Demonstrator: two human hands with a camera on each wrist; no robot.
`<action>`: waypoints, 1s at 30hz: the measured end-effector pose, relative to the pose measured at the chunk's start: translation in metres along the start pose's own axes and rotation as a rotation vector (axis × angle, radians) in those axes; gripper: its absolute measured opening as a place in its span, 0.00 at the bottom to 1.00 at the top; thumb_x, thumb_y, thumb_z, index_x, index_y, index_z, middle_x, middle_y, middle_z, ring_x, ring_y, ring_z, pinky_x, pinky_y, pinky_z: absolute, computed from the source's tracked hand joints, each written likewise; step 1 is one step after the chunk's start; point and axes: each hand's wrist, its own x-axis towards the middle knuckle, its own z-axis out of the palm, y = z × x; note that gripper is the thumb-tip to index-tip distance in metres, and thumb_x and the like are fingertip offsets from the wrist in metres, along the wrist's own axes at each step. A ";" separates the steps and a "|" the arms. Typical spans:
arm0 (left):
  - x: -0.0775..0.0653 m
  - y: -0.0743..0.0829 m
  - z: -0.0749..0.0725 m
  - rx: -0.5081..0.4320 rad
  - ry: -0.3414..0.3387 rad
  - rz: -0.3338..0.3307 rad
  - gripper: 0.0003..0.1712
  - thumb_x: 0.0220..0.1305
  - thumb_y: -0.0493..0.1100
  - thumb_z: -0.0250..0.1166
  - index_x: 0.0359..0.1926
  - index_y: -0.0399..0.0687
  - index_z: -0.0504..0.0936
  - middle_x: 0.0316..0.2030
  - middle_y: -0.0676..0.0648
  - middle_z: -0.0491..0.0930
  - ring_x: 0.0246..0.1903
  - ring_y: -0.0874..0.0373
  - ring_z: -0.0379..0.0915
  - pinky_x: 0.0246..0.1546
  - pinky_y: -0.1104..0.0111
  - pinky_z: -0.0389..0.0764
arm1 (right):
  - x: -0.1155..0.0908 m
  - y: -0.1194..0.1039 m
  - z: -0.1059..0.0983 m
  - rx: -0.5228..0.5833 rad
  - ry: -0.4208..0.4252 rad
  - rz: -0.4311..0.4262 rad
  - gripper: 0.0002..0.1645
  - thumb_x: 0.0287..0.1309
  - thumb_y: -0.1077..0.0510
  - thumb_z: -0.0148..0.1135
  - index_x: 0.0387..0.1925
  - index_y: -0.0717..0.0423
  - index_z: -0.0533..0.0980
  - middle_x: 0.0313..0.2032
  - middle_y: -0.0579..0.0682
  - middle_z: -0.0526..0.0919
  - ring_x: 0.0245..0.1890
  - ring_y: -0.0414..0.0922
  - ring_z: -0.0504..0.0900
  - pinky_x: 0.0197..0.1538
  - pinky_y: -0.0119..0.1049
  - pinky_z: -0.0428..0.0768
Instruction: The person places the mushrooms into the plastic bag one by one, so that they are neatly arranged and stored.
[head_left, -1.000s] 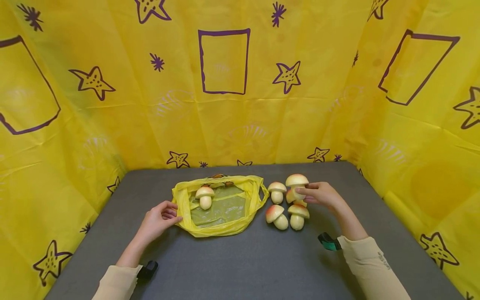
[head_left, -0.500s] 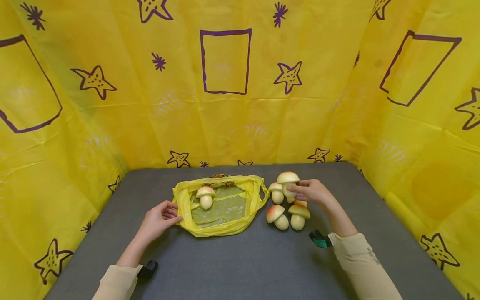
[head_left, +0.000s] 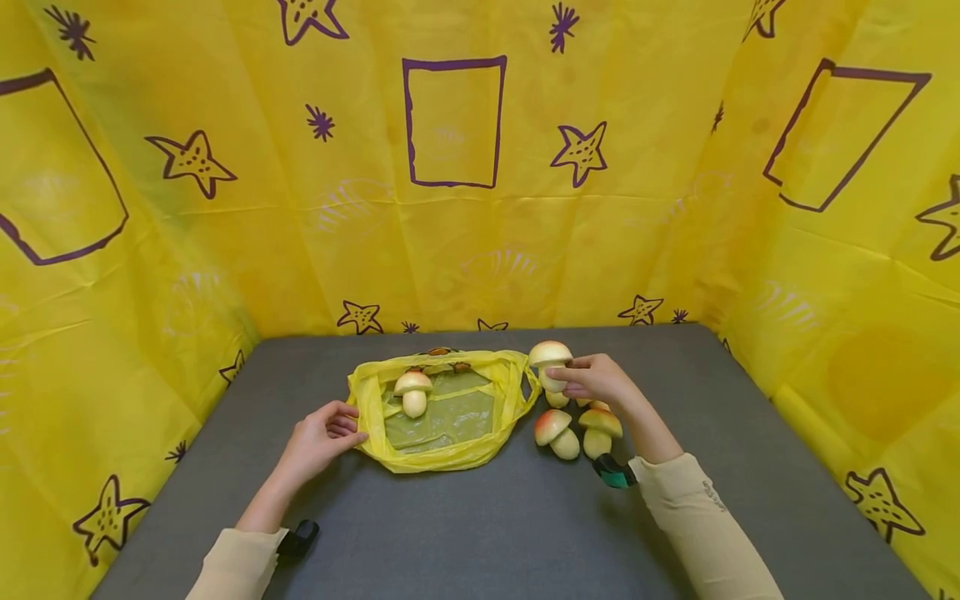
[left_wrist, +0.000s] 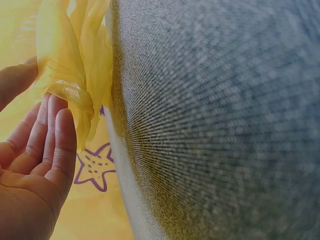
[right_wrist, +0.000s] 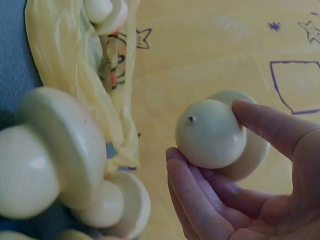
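A yellow plastic bag (head_left: 442, 461) lies with its mouth spread wide in the head view, and one toy mushroom (head_left: 413, 393) is inside it. My left hand (head_left: 322, 440) holds the bag's left edge; in the left wrist view the thumb and fingers (left_wrist: 64, 135) meet the thin plastic rim. Just past the bag's right end, my right hand (head_left: 596, 379) grips another mushroom (head_left: 550, 354) by its stem, raised above the others. The right wrist view shows this stem's round end (right_wrist: 210, 132) between thumb and fingers.
Several more cream mushrooms with reddish caps, such as one (head_left: 555, 433) in front, lie right of the bag, partly under my right hand. A grey table (head_left: 465, 533) carries everything. Yellow patterned cloth (head_left: 450, 242) walls the back and sides.
My right hand has carried its mushroom leftward from over the pile to near the bag's right end. The left hand and bag have stayed almost still.
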 end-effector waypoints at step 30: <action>0.002 -0.001 0.000 -0.002 -0.013 -0.031 0.25 0.51 0.50 0.73 0.45 0.43 0.77 0.34 0.47 0.82 0.34 0.58 0.77 0.35 0.73 0.78 | 0.032 -0.016 0.048 0.042 -0.045 0.034 0.41 0.55 0.48 0.67 0.61 0.71 0.66 0.53 0.65 0.77 0.49 0.54 0.82 0.55 0.46 0.77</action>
